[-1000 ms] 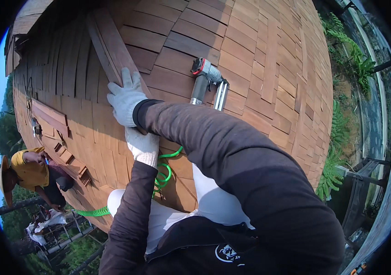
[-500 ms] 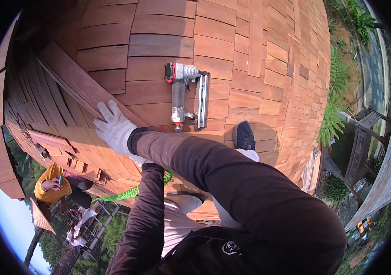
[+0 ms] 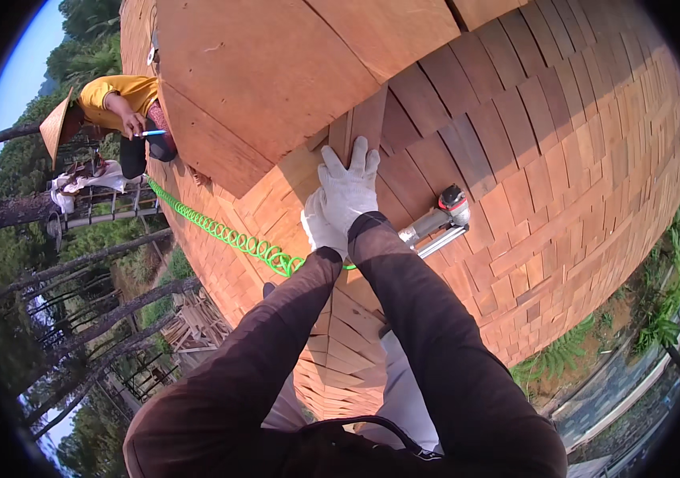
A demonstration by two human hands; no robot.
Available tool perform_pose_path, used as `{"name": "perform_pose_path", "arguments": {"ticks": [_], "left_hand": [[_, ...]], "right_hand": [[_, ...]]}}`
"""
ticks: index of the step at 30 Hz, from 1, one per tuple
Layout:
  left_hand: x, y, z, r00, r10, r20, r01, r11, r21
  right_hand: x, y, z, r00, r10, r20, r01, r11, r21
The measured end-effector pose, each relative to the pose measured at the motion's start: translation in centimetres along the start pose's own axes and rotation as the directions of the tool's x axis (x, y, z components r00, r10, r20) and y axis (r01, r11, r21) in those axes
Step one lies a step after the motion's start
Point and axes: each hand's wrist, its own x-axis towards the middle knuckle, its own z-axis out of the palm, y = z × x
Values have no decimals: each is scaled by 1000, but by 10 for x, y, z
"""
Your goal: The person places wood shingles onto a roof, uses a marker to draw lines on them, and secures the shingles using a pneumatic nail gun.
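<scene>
My right hand (image 3: 351, 185), in a white work glove, lies with fingers stretched out over a narrow wooden board (image 3: 368, 123) on the shingled surface. Close against it, my left hand (image 3: 320, 225) is gloved too; its fingers are mostly hidden behind the right one. The board's upper end runs up to a shaded edge below large wooden panels. To the right of my hands a nail gun (image 3: 453, 205) with a grey body and black-and-red head rests on the shingles, partly covered by my right forearm.
A coiled green air hose (image 3: 228, 237) stretches left from beneath my wrists. Wide wooden panels (image 3: 276, 72) overhang ahead. Shingles (image 3: 531, 263) curve down to the right, toward greenery. At the far left crouches another person (image 3: 129, 111) in yellow with a conical hat, holding a blue stick-like object.
The view has swung left, so the overhanging panels now fill the top. My right hand stays on the board, while the left shows more beside it. The nail gun still lies on the shingles.
</scene>
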Motion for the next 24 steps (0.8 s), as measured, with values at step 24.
{"name": "perform_pose_path", "arguments": {"ticks": [24], "left_hand": [[2, 59, -37, 994, -78, 81, 56, 968, 244]], "right_hand": [[3, -16, -5, 972, 1, 236, 62, 963, -261]]}}
